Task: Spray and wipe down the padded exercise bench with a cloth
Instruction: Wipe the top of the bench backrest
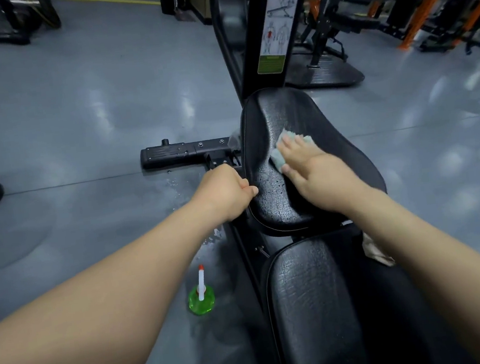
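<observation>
Visibly, the black seat pad (pixel 280 111) glistens wet — pale cloth (pixel 277 159) atop.

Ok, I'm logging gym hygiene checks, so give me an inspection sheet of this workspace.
Surface: black seat pad, droplets on its near part.
Job's things: pale cloth on the seat pad; green spray bottle upright on the floor.
Clutter: brown crumpled material beside the near pad; spray droplets on the floor.
Grips: left hand grips the seat pad's left edge; right hand presses the cloth flat.
Cables: nothing seen.
Surroundings: grey floor, instruction label, orange racks.
</observation>
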Motion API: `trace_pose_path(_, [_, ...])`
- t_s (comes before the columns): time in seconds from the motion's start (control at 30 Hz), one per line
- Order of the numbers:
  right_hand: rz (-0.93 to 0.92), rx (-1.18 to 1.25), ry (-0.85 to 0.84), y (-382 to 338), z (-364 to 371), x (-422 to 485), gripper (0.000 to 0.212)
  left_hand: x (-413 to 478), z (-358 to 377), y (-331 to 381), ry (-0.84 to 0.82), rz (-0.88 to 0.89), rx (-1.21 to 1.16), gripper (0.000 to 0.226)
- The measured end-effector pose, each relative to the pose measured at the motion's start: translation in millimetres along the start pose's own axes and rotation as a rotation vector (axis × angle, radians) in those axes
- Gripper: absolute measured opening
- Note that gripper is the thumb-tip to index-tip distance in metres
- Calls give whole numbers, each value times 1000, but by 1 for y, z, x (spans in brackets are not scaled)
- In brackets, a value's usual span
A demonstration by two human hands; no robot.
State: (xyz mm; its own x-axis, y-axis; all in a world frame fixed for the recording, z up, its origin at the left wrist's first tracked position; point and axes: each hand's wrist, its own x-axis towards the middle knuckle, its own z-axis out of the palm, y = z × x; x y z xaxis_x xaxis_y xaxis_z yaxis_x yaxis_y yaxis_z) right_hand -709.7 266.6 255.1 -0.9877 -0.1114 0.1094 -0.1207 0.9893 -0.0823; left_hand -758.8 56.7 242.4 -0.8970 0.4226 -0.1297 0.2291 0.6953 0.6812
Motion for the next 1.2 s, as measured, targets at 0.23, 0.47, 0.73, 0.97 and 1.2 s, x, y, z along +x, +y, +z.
trace_pose_path(0.23, [52, 1, 2, 14, -1, 28, 57, -2, 3, -2, 9, -6, -37, 48])
trace_pose_path(0.47, [5, 55, 8, -7, -14, 33, 40, -2, 12, -7, 46, 7, -64, 38])
trace_pose_path(0.73, [-67, 31, -35, -30, 0, -27, 52, -13, 6, -17, 5, -34, -289, 33])
trace_pose_path(0.97, [-187, -72, 18, -50, 17, -1, 38, -12, -10, -35, 76, -182, -402, 20])
trace_pose_path(1.2, [-277, -90, -17, -55, 16, -15, 53, -14, -19, -32, 124, -159, -317, 19])
